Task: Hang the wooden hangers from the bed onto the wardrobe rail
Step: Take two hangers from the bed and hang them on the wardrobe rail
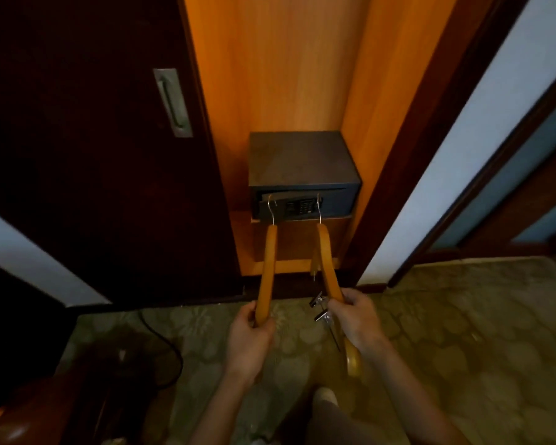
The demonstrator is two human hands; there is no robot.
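A person standing before an open wardrobe is holding a wooden hanger in each hand, the left hand [249, 329] closing its fingers around the left hanger [267, 271] and the right hand [355, 319] gripping the right hanger [328, 268], whose metal clips [321, 308] are dangling just beside the knuckles. Both wire hooks are pointing up toward a dark safe [302, 175] that is sitting inside the wardrobe [280, 75], above a patterned carpet [446, 332].
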